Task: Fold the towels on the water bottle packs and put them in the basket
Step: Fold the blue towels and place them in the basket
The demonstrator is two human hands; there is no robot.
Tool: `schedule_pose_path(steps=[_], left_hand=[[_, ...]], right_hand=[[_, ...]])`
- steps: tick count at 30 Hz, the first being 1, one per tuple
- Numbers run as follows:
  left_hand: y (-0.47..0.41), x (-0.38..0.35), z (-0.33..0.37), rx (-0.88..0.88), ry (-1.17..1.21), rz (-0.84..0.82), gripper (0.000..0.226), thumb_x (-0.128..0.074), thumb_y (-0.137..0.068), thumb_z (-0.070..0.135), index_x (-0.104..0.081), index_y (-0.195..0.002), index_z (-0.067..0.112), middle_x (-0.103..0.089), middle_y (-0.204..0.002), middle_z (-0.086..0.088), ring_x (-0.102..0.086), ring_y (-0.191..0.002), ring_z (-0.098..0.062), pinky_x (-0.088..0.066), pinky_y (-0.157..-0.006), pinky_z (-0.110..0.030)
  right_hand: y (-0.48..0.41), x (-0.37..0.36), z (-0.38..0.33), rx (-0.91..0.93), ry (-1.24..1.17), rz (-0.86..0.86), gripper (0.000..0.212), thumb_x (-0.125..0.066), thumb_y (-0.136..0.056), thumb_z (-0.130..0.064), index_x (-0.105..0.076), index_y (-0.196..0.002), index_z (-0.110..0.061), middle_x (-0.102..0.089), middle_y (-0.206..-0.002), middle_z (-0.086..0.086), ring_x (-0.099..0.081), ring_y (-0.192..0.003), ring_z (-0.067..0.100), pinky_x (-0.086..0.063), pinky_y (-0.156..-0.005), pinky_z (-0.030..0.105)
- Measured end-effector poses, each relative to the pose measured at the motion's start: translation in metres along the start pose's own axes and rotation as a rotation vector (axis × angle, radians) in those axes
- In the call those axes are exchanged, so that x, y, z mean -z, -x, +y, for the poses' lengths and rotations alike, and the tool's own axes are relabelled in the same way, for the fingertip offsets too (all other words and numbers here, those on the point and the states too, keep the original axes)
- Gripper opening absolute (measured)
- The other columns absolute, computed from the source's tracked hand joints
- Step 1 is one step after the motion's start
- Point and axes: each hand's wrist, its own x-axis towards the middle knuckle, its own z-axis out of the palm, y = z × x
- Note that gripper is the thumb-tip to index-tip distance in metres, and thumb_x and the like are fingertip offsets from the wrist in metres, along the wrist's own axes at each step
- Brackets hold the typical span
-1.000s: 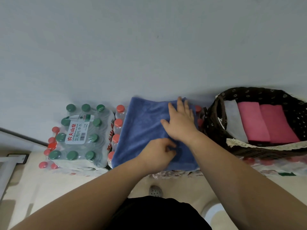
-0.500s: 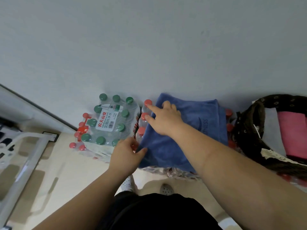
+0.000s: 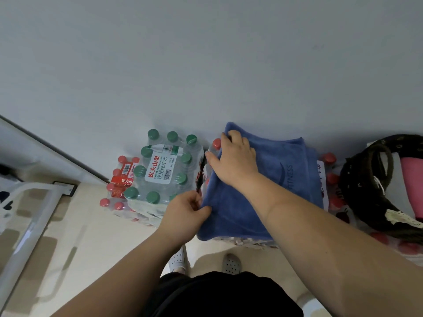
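Observation:
A blue towel (image 3: pixel 286 186), folded with a dark logo on top, lies across a pack of red-capped water bottles (image 3: pixel 329 179) against the wall. My right hand (image 3: pixel 235 161) grips the towel's far left corner, fingers curled over the edge. My left hand (image 3: pixel 185 211) pinches the near left corner. At the far right stands the dark brown basket (image 3: pixel 359 186) with a pink towel (image 3: pixel 410 179) folded inside; it is partly cut off by the frame.
A pack of green-capped bottles (image 3: pixel 160 172) sits left of the towel, on top of more red-capped bottles (image 3: pixel 119 179). A white metal frame (image 3: pixel 27 220) stands on the floor at the left. My feet (image 3: pixel 206 261) are just in front of the packs.
Both hands have shifted from the towel's right middle to its left edge and taken hold of its two left corners. The view has swung left, so the basket now sits at the frame's edge.

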Motion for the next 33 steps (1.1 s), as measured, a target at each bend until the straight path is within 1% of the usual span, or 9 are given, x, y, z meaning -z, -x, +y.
schedule_pose_path(steps=[4, 6, 10, 19, 24, 26, 28, 30, 33], left_hand=[[-0.011, 0.031, -0.019, 0.047, 0.03, -0.031, 0.015, -0.071, -0.076, 0.02, -0.058, -0.071, 0.015, -0.066, -0.062, -0.006, -0.062, -0.06, -0.028, -0.057, -0.061, -0.047], [-0.018, 0.051, -0.03, 0.065, 0.027, -0.027, 0.015, -0.074, -0.077, 0.02, -0.059, -0.073, 0.018, -0.069, -0.065, -0.008, -0.067, -0.065, -0.032, -0.058, -0.064, -0.053], [-0.032, 0.095, -0.05, 0.086, 0.017, 0.003, 0.012, -0.073, -0.079, 0.019, -0.062, -0.076, 0.018, -0.07, -0.067, -0.006, -0.069, -0.066, -0.03, -0.058, -0.062, -0.053], [-0.052, 0.191, -0.107, 0.158, -0.021, 0.048, 0.006, -0.068, -0.082, 0.019, -0.063, -0.079, 0.02, -0.071, -0.069, -0.001, -0.069, -0.065, -0.025, -0.06, -0.064, -0.05], [-0.063, 0.213, -0.126, 0.159, -0.058, -0.016, 0.01, -0.069, -0.082, 0.027, -0.062, -0.087, 0.022, -0.071, -0.082, 0.001, -0.069, -0.074, -0.023, -0.06, -0.07, -0.046], [-0.066, 0.214, -0.124, 0.121, -0.073, -0.006, 0.016, -0.07, -0.081, 0.032, -0.059, -0.093, 0.029, -0.07, -0.086, 0.003, -0.067, -0.076, -0.019, -0.06, -0.073, -0.043], [-0.07, 0.212, -0.12, 0.05, -0.077, 0.059, 0.019, -0.069, -0.08, 0.037, -0.054, -0.093, 0.035, -0.068, -0.087, 0.008, -0.066, -0.077, -0.015, -0.059, -0.073, -0.042], [-0.076, 0.207, -0.111, -0.059, -0.116, 0.116, 0.019, -0.067, -0.079, 0.045, -0.053, -0.09, 0.037, -0.066, -0.088, 0.011, -0.065, -0.078, -0.011, -0.058, -0.073, -0.04], [-0.08, 0.191, -0.091, -0.325, -0.213, 0.14, 0.021, -0.064, -0.081, 0.048, -0.056, -0.093, 0.032, -0.06, -0.09, 0.011, -0.053, -0.082, -0.007, -0.047, -0.072, -0.032]], right_hand=[[-0.011, -0.008, -0.033, 0.0, -0.012, -0.01, 0.075, -0.043, -0.095, -0.06, -0.03, -0.152, -0.013, -0.025, -0.156, 0.003, -0.03, -0.137, 0.03, -0.032, -0.109, 0.047], [-0.018, -0.014, -0.053, -0.008, -0.028, -0.019, 0.076, -0.044, -0.095, -0.06, -0.029, -0.153, -0.013, -0.022, -0.158, 0.002, -0.029, -0.139, 0.03, -0.031, -0.11, 0.048], [-0.033, -0.034, -0.101, -0.024, -0.073, -0.04, 0.081, -0.044, -0.095, -0.06, -0.021, -0.156, -0.012, -0.012, -0.164, 0.001, -0.024, -0.144, 0.028, -0.027, -0.115, 0.048], [-0.06, -0.09, -0.215, 0.035, -0.121, -0.158, 0.084, -0.034, -0.097, -0.064, -0.003, -0.159, -0.015, 0.008, -0.167, -0.004, 0.004, -0.153, 0.021, -0.002, -0.123, 0.052], [-0.058, -0.098, -0.222, 0.094, -0.146, -0.166, 0.073, -0.028, -0.099, -0.063, -0.004, -0.159, -0.03, 0.01, -0.167, -0.004, 0.014, -0.152, 0.021, 0.008, -0.122, 0.052], [-0.05, -0.092, -0.205, 0.115, -0.134, -0.075, 0.067, -0.029, -0.101, -0.058, -0.008, -0.158, -0.032, 0.004, -0.167, 0.0, 0.009, -0.153, 0.023, 0.004, -0.123, 0.05], [-0.039, -0.086, -0.177, 0.058, -0.091, 0.078, 0.062, -0.032, -0.102, -0.052, -0.021, -0.157, -0.026, -0.013, -0.165, 0.008, -0.009, -0.152, 0.03, -0.008, -0.123, 0.052], [-0.028, -0.077, -0.142, -0.107, -0.052, 0.28, 0.057, -0.04, -0.1, -0.048, -0.038, -0.151, -0.023, -0.034, -0.156, 0.013, -0.03, -0.143, 0.035, -0.024, -0.116, 0.057], [-0.015, -0.057, -0.09, -0.448, -0.009, 0.314, 0.05, -0.051, -0.097, -0.042, -0.045, -0.144, -0.027, -0.042, -0.142, 0.019, -0.035, -0.133, 0.041, -0.028, -0.109, 0.054]])
